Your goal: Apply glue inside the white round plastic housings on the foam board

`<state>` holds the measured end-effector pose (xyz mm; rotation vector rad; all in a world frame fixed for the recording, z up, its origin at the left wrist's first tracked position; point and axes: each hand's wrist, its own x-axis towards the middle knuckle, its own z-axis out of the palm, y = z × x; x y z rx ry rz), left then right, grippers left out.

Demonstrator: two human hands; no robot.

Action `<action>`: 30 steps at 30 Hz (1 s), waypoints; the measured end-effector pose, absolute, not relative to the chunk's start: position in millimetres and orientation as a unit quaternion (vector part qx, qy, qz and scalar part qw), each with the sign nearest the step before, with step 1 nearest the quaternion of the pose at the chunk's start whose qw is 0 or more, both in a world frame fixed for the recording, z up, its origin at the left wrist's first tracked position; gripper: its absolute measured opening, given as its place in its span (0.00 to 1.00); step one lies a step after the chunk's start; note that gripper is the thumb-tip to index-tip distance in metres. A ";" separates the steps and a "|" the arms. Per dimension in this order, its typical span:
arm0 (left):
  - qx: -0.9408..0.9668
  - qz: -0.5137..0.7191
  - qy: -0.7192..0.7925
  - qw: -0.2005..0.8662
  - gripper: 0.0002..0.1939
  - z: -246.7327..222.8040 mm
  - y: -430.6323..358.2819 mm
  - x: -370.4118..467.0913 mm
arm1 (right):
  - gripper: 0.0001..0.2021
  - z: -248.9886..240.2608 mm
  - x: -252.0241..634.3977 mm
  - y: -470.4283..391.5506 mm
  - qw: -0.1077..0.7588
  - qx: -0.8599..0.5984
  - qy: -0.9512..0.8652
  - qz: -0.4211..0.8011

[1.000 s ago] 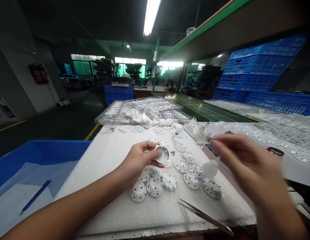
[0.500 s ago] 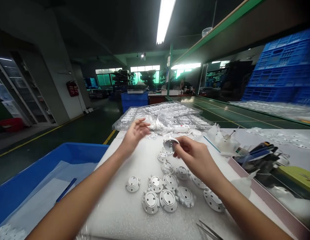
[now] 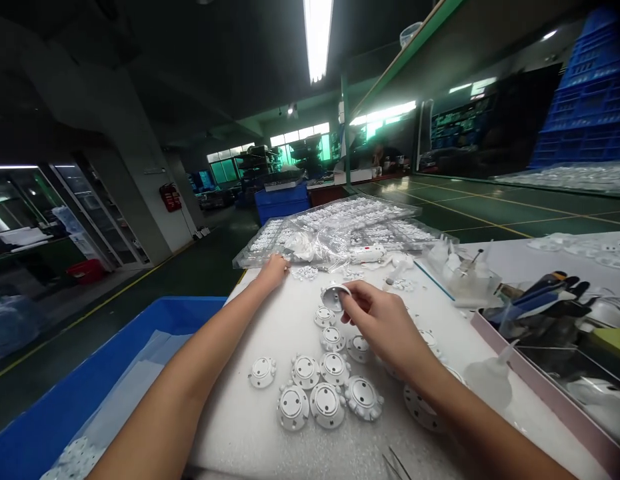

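Observation:
Between the thumb and fingers of my right hand (image 3: pixel 373 310) is a white round cup-shaped part (image 3: pixel 335 295), tilted so its hollow inner side shows. Farther off on the left, my left hand (image 3: pixel 275 270) is low over the white work surface with its fingers curled together; whatever they pinch, if anything, is hidden. Beside those fingers lies a small pile of tiny white pieces (image 3: pixel 305 273). Several similar round white parts (image 3: pixel 327 403) with two dark holes each sit on the surface below my right hand, and one (image 3: pixel 263 372) stands apart on the left.
Trays of white parts under clear plastic (image 3: pixel 360 213) lie at the back. Metal tweezers (image 3: pixel 397 463) rest at the near edge. On the right are a pink-edged box (image 3: pixel 520 373) with tools and a squeeze bottle (image 3: pixel 493 377). A blue bin (image 3: pixel 190 307) stands on the left.
My left hand has gone down to the surface by the tiny pieces, its fingers now curled. My right hand keeps the round part, slightly lower. The view has turned a little left.

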<state>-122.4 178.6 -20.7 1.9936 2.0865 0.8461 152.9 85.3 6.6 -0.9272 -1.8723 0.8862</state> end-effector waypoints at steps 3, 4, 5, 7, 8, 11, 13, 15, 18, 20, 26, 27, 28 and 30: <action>0.666 0.273 0.690 0.072 0.12 -21.8 181.9 -121.5 | 0.12 9.0 153.7 82.8 0.417 -0.373 -0.749 0.356; 0.666 0.276 0.689 0.076 0.12 -20.3 180.7 -120.6 | 0.12 9.7 154.1 82.7 0.416 -0.374 -0.749 0.354; 0.665 0.283 0.687 0.081 0.11 -17.5 178.6 -119.0 | 0.12 10.0 154.4 82.8 0.415 -0.374 -0.751 0.352; 0.661 0.305 0.679 0.095 0.10 -8.6 170.8 -112.9 | 0.11 9.5 154.6 84.0 0.418 -0.373 -0.755 0.342; 0.658 0.321 0.673 0.105 0.10 -2.6 164.8 -108.3 | 0.11 8.7 154.4 84.7 0.421 -0.370 -0.758 0.334; 0.651 0.380 0.639 0.153 0.12 17.1 137.7 -88.6 | 0.10 4.3 152.5 86.5 0.438 -0.348 -0.772 0.301; 0.649 0.421 0.604 0.190 0.16 28.1 113.8 -73.0 | 0.10 0.9 150.7 86.2 0.457 -0.320 -0.783 0.276; 0.630 0.483 0.558 0.240 0.16 34.7 89.5 -57.9 | 0.10 -1.7 149.1 84.7 0.476 -0.293 -0.787 0.260; 0.557 0.586 0.447 0.384 0.12 35.8 60.6 -38.0 | 0.09 -3.6 147.6 81.8 0.500 -0.268 -0.780 0.263; 0.529 0.601 0.399 0.448 0.09 32.7 48.6 -27.2 | 0.08 -4.0 147.0 80.7 0.517 -0.252 -0.774 0.264; 0.490 0.622 0.347 0.503 0.06 24.5 34.0 -9.1 | 0.08 -5.5 145.5 79.6 0.548 -0.216 -0.779 0.215; 0.479 0.626 0.346 0.509 0.06 24.0 32.8 -8.0 | 0.08 -5.7 145.1 79.1 0.549 -0.211 -0.782 0.208; 0.470 0.627 0.344 0.517 0.06 23.4 31.7 -7.2 | 0.09 -5.8 144.6 78.5 0.549 -0.205 -0.785 0.200; 0.458 0.623 0.342 0.534 0.06 22.1 29.6 -6.3 | 0.09 -5.9 143.6 77.2 0.551 -0.197 -0.791 0.180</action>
